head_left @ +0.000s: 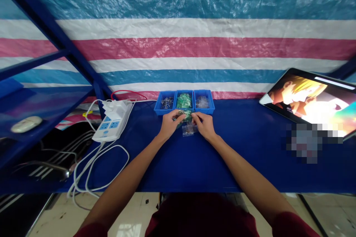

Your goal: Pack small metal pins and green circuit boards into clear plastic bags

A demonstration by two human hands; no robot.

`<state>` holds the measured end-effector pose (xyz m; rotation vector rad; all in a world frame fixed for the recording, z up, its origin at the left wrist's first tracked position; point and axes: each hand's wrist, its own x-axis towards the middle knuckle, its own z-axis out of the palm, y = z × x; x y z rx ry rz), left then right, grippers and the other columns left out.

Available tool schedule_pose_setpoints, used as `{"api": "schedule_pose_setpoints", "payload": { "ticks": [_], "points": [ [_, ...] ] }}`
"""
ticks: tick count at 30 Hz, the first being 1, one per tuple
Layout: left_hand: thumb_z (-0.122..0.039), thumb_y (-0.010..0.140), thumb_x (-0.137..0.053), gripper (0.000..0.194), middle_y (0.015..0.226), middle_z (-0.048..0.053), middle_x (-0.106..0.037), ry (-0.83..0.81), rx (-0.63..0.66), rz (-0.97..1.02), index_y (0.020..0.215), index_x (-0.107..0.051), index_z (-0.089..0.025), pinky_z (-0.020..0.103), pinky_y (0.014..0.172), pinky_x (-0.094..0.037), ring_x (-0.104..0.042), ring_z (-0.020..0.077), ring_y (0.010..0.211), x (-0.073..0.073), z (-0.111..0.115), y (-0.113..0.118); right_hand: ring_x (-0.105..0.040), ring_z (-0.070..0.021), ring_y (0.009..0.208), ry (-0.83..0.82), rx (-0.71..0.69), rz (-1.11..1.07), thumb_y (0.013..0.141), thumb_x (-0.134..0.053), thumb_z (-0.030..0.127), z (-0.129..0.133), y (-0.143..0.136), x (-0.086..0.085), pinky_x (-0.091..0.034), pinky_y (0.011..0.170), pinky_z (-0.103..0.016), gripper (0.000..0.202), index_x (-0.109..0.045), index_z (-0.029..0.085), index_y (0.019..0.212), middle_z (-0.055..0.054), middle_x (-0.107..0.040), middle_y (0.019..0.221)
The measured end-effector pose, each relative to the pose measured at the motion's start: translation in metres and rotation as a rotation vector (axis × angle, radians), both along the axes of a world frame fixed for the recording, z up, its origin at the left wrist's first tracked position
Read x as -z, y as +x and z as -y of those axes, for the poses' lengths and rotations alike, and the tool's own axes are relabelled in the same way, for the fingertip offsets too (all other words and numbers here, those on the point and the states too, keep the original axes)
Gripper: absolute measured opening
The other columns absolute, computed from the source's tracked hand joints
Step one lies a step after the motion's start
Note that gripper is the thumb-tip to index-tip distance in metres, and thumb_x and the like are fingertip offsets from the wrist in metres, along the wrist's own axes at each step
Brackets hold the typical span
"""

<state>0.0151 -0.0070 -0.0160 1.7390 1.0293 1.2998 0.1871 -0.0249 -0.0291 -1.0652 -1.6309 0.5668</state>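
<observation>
My left hand (169, 124) is closed, with thumb and fingers pinching a small green packet (186, 114) at its left side. At the packet's right edge, the fingers of my right hand (205, 125) are also pinched together. Just below the packet, between my hands, is a small clear plastic bag (189, 130); its contents are too small to make out. Right behind my hands stand three joined blue bins. Metal screw-like pieces (167, 102) lie in the left bin, green packets (184, 100) in the middle one, and clear bags or pieces (202, 102) in the right one.
A white power strip (111, 124) with plugs and looped white cables (107, 185) lies on the left of the blue table (189, 170). To the right, a lit tablet (311, 100) leans at an angle, beside a blurred patch. A white mouse (26, 124) rests on the left shelf.
</observation>
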Motion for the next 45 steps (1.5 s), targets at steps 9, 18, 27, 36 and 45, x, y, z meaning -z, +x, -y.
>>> {"api": "schedule_pose_setpoints", "payload": {
  "ticks": [9, 18, 27, 36, 45],
  "points": [
    [-0.042, 0.078, -0.070, 0.031, 0.053, -0.007, -0.054, -0.162, 0.128, 0.192, 0.093, -0.057, -0.018, 0.018, 0.039, -0.036, -0.047, 0.0062, 0.035, -0.010, 0.003, 0.001, -0.056, -0.0120, 0.070, 0.138, 0.016, 0.106, 0.089, -0.048, 0.022, 0.003, 0.001, -0.002, -0.053, 0.067, -0.028, 0.044, -0.053, 0.028, 0.132, -0.006, -0.056, 0.107],
    [-0.056, 0.080, -0.063, 0.043, 0.064, 0.000, -0.055, -0.015, 0.131, 0.099, 0.084, -0.068, -0.013, 0.022, 0.050, -0.041, -0.050, 0.0092, 0.052, 0.001, -0.002, -0.004, -0.052, -0.0140, 0.066, 0.190, 0.076, 0.105, 0.093, -0.049, 0.034, 0.002, -0.002, -0.004, -0.046, 0.064, -0.027, 0.028, -0.062, 0.018, 0.074, -0.004, -0.056, 0.077],
    [-0.038, 0.078, -0.070, 0.029, 0.052, -0.008, -0.050, -0.084, 0.018, 0.149, 0.095, -0.057, -0.018, 0.019, 0.046, -0.039, -0.049, 0.0082, 0.043, -0.005, 0.000, 0.000, -0.054, -0.0127, 0.064, 0.094, 0.032, 0.028, 0.093, -0.042, 0.026, 0.002, 0.000, -0.001, -0.047, 0.063, -0.026, 0.034, -0.055, 0.020, 0.124, -0.004, -0.059, 0.089],
    [-0.054, 0.086, -0.054, 0.041, 0.073, 0.003, -0.059, -0.006, 0.119, 0.081, 0.084, -0.066, -0.015, 0.024, 0.057, -0.045, -0.055, 0.0110, 0.060, -0.004, -0.002, -0.003, -0.055, -0.0148, 0.071, 0.157, 0.059, 0.051, 0.090, -0.053, 0.033, 0.002, -0.001, -0.005, -0.047, 0.065, -0.028, 0.019, -0.065, 0.020, 0.084, -0.005, -0.059, 0.085],
    [-0.045, 0.082, -0.064, 0.034, 0.057, -0.005, -0.057, -0.135, 0.074, 0.172, 0.100, -0.052, -0.019, 0.021, 0.048, -0.042, -0.053, 0.0093, 0.045, -0.005, 0.001, 0.000, -0.055, -0.0141, 0.067, 0.062, 0.008, 0.073, 0.096, -0.038, 0.033, 0.002, 0.001, 0.000, -0.047, 0.066, -0.027, 0.032, -0.061, 0.020, 0.114, -0.003, -0.059, 0.082]
  ]
}}
